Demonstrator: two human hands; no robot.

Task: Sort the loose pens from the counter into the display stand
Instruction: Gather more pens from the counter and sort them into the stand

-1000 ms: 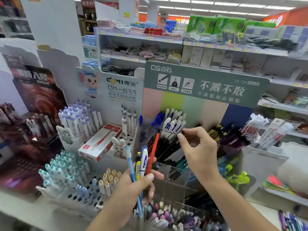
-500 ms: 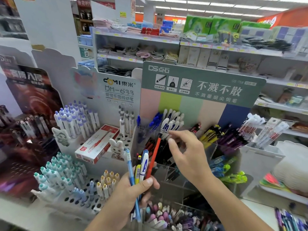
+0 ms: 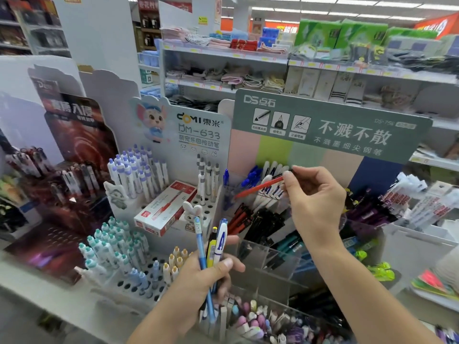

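Right hand (image 3: 315, 197), raised at two o'clock, pinches one red pen (image 3: 259, 186) by its end, tip pointing down-left above the display stand (image 3: 330, 125). Left hand (image 3: 206, 276), at six o'clock, grips three upright pens: light blue (image 3: 202, 254), yellow (image 3: 211, 247), white-and-blue (image 3: 221, 240). Clear compartments (image 3: 270, 256) hold red, black and teal pens.

Glossy plastic red pen (image 3: 259, 186); clear acrylic bins (image 3: 270, 259)

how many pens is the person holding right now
4, perhaps more hidden: a red pen pinched in the right hand; a light blue pen, yellow pen and white-and-blue pen in the left hand.
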